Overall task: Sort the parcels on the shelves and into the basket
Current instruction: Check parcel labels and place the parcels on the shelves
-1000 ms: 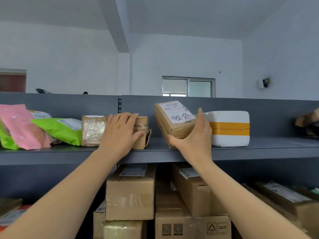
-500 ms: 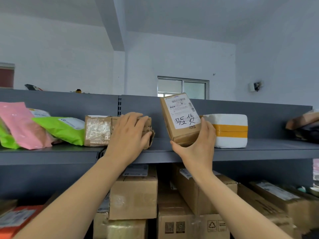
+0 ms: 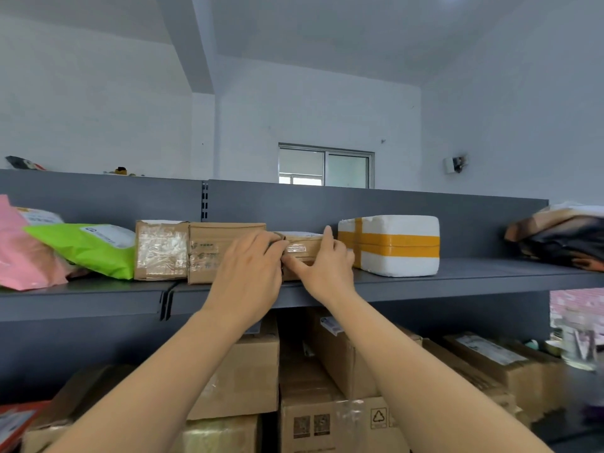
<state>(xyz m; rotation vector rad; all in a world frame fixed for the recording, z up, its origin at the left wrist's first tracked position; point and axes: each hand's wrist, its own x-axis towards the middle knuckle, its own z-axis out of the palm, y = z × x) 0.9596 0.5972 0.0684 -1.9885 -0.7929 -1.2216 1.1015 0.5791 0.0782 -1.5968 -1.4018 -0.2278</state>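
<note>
On the grey top shelf [image 3: 474,273] a small cardboard parcel [image 3: 305,245] lies flat between a brown cardboard box [image 3: 212,250] and a white foam box with yellow tape [image 3: 392,246]. My right hand [image 3: 323,269] grips the small parcel, with the thumb along its front and the index finger upright at its right end. My left hand [image 3: 248,269] covers the brown box's right part, its fingers curled round that end and reaching the small parcel's left corner. No basket is in view.
Left of the brown box stand a tape-wrapped carton [image 3: 160,250], a green mailer bag [image 3: 85,246] and a pink bag [image 3: 23,256]. Dark wrapped parcels [image 3: 562,237] lie at the shelf's far right. Several cartons [image 3: 245,371] fill the shelf below.
My right hand has brought the labelled parcel down from its tilted, raised position and laid it flat against the brown box. My left hand has stayed on the brown box. The camera moved closer.
</note>
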